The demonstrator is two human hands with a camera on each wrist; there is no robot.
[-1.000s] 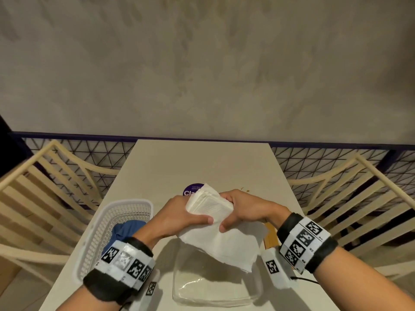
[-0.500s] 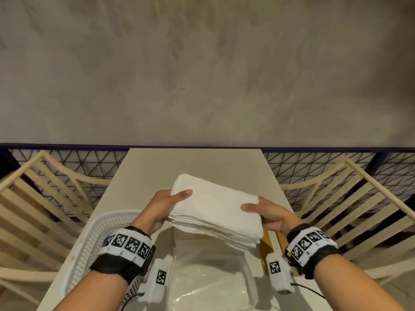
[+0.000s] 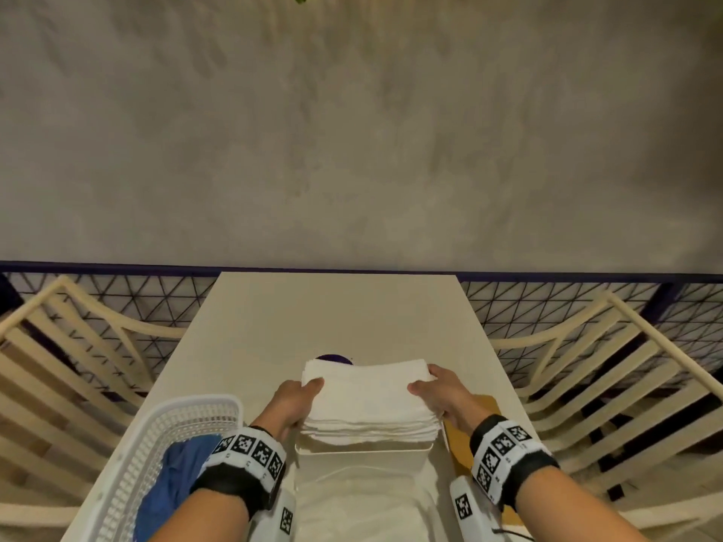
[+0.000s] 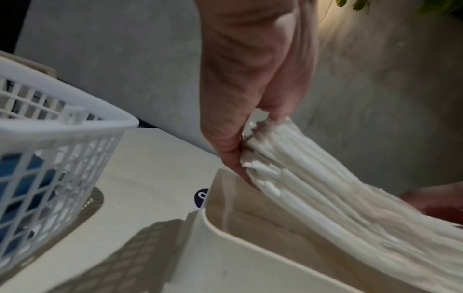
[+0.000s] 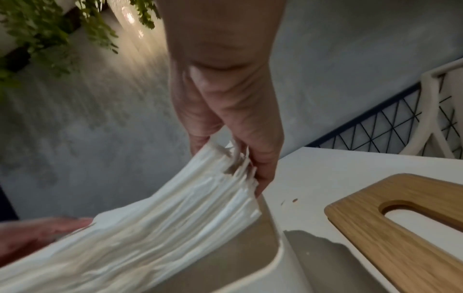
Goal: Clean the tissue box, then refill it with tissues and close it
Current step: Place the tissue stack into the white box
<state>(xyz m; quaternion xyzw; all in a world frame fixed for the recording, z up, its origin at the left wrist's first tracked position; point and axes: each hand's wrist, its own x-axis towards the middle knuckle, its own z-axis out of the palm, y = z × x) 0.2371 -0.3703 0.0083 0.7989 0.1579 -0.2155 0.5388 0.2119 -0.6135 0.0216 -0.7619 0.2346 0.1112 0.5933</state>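
Note:
A thick stack of white tissues (image 3: 367,397) hangs flat just above the open white tissue box (image 3: 364,453). My left hand (image 3: 293,400) grips the stack's left end, thumb on top, fingers underneath. My right hand (image 3: 442,393) grips the right end the same way. In the left wrist view the tissues (image 4: 325,188) sag into the box (image 4: 225,234) below my left hand (image 4: 240,111). The right wrist view shows the tissues (image 5: 162,224) under my right hand (image 5: 235,126), the box rim (image 5: 278,249), and the wooden slotted lid (image 5: 391,234) lying on the table to the right.
A white mesh basket (image 3: 156,447) holding a blue cloth (image 3: 172,483) stands at the left of the cream table (image 3: 340,314). A clear plastic wrapper (image 3: 364,506) lies in front of the box. Slatted chairs (image 3: 610,385) flank the table. A purple sticker (image 3: 332,358) peeks out behind the stack.
The tissue stack went from being bunched between both hands to held flat at its two ends, then came down to just above the box opening.

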